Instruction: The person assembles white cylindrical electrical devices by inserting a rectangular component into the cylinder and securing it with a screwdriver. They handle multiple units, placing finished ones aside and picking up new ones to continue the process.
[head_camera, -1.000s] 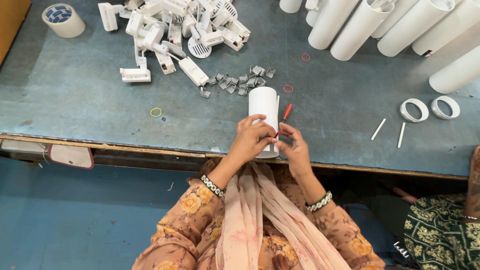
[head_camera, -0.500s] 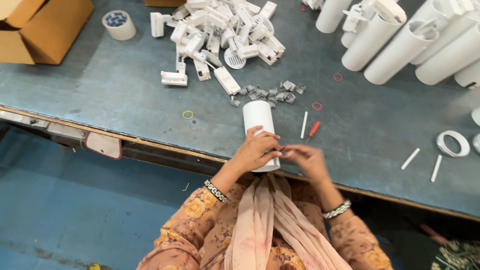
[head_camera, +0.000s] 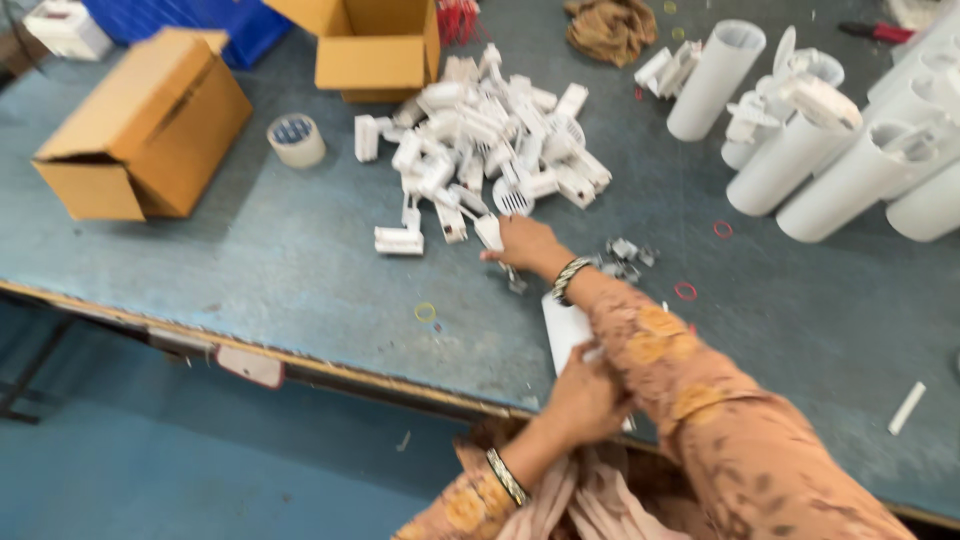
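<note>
My left hand (head_camera: 585, 400) grips a white plastic tube (head_camera: 563, 325) near the table's front edge, close to my body. My right hand (head_camera: 522, 246) reaches across it, arm stretched out, to the near edge of a pile of white plastic parts (head_camera: 490, 140). Its fingers curl down beside a small white part (head_camera: 488, 231). Motion blur hides whether they hold it. Small grey metal clips (head_camera: 625, 255) lie just right of my right wrist.
Two open cardboard boxes (head_camera: 140, 125) (head_camera: 375, 45) stand at the back left, a tape roll (head_camera: 297, 140) between them. Several white tubes (head_camera: 800, 150) lie at the back right. Rubber bands (head_camera: 686, 291) (head_camera: 425, 312) dot the blue-grey table (head_camera: 250, 260). A brown rag (head_camera: 610, 25) lies at the back.
My right hand left the tube and reached forward-left to the parts pile. My left hand now holds the tube alone. The camera swung left, bringing the boxes into view.
</note>
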